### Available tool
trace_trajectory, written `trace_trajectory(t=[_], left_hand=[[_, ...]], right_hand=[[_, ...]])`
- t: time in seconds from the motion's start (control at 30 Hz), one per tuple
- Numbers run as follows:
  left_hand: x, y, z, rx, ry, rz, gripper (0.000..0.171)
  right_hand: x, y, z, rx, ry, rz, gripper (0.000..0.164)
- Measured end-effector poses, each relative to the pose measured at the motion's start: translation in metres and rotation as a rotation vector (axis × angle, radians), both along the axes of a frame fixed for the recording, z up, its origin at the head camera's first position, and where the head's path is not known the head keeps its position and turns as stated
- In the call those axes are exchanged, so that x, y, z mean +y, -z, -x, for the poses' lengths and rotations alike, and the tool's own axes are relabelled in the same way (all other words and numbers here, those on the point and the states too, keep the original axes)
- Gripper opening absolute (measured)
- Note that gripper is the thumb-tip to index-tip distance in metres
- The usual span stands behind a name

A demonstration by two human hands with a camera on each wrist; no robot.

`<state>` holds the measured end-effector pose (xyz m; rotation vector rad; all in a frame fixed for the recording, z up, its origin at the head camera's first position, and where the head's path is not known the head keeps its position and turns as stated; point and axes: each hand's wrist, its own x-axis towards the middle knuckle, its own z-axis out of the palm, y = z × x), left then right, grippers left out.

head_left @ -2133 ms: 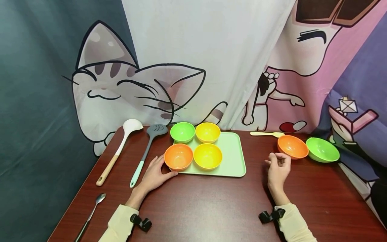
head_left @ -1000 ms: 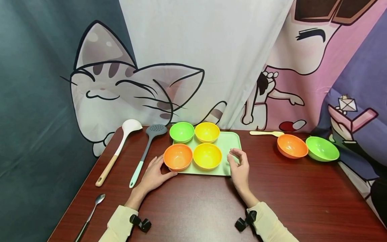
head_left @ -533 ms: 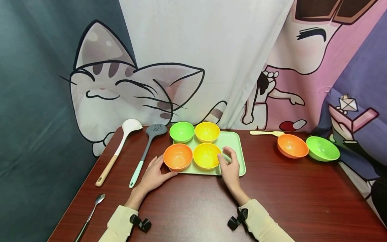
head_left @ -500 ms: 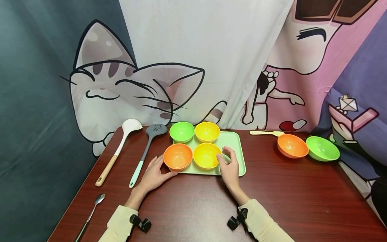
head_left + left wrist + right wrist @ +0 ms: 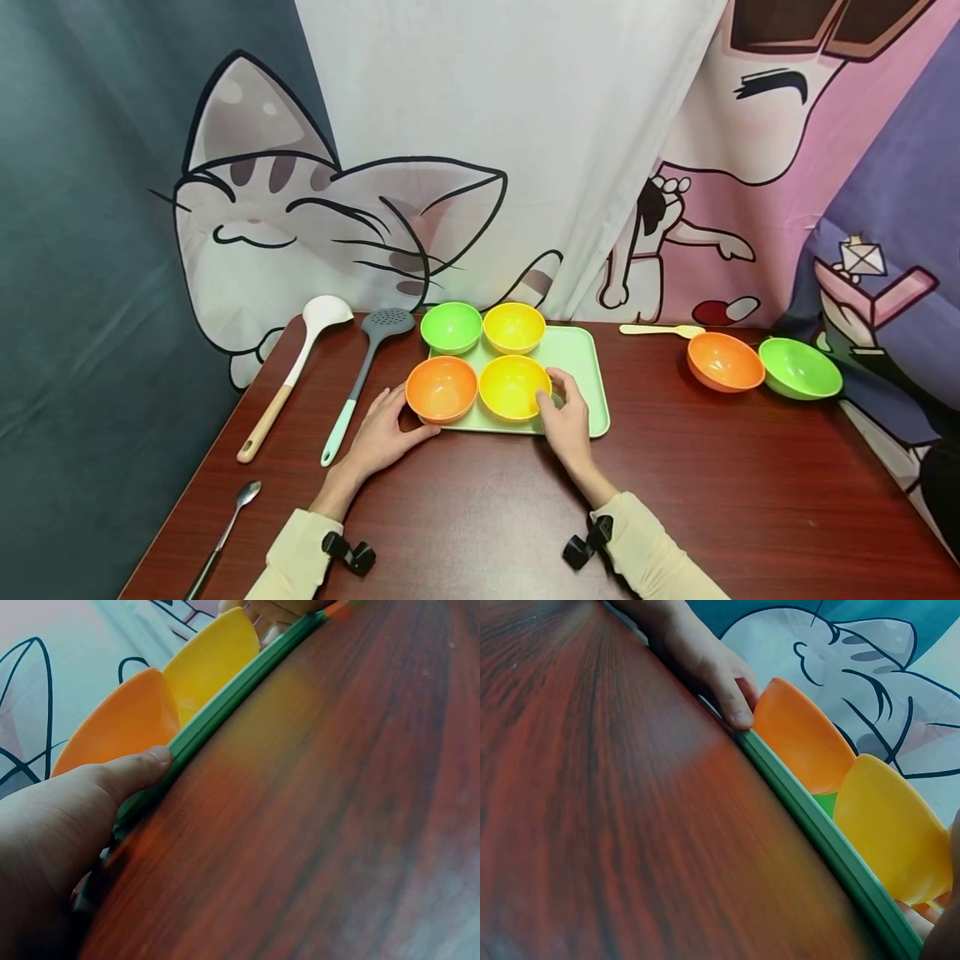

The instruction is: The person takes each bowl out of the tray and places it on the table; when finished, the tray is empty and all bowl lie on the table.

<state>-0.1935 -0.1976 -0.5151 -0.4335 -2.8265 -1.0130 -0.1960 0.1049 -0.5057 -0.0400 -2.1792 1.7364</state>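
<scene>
A light green tray carries an orange bowl and a yellow bowl in front, with a green bowl and another yellow bowl behind. My left hand grips the tray's front left corner beside the orange bowl, its thumb lying on the front edge in the left wrist view. At the front yellow bowl's right side, my right hand pinches the rim, thumb over it and fingers outside. In the right wrist view that hand shows only partly at the frame's edge.
To the left lie a white ladle with a wooden handle, a grey slotted turner and a metal spoon. On the right stand an orange bowl and a green bowl, beside a pale yellow utensil. A printed curtain hangs behind the table.
My right hand has come left from near the separate orange bowl to the tray and taken hold of the front yellow bowl's rim. The left hand has stayed at the tray corner.
</scene>
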Motion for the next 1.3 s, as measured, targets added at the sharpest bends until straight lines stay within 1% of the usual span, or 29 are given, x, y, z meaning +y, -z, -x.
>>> trace_trajectory(t=[0.1,0.33,0.43,0.47,0.67,0.73,0.87,0.97,1.13,1.3], left_hand=[[0.000,0.000,0.000,0.001,0.000,-0.003,0.087],[-0.001,0.001,0.001,0.011,0.005,0.000,0.088],[0.000,0.002,0.001,0.015,0.009,-0.010,0.088],[0.000,0.002,0.001,0.016,0.009,-0.012,0.087],[0.001,0.003,0.002,0.032,0.004,-0.005,0.088],[0.001,0.003,0.002,0.034,0.001,0.000,0.088],[-0.001,0.002,0.001,0.032,0.000,-0.001,0.088],[-0.002,0.001,0.002,0.036,0.002,-0.003,0.088],[-0.001,0.000,0.003,0.029,0.006,-0.004,0.087],[-0.001,0.001,0.001,0.007,0.000,0.004,0.087]], right_hand=[[0.000,-0.001,0.000,0.008,0.002,0.031,0.034],[0.001,-0.003,-0.001,-0.017,0.028,0.069,0.027],[0.001,-0.006,-0.002,-0.010,0.033,0.101,0.025],[0.001,-0.009,-0.003,-0.006,0.032,0.113,0.025],[-0.002,-0.035,-0.017,0.020,0.014,0.167,0.025],[-0.003,-0.039,-0.020,0.025,0.006,0.178,0.025],[-0.004,-0.039,-0.021,0.058,-0.007,0.195,0.025],[-0.002,-0.037,-0.019,0.107,-0.015,0.226,0.023],[0.005,-0.038,-0.015,0.171,0.010,0.263,0.020],[0.022,-0.016,-0.004,0.219,0.039,0.272,0.018]])
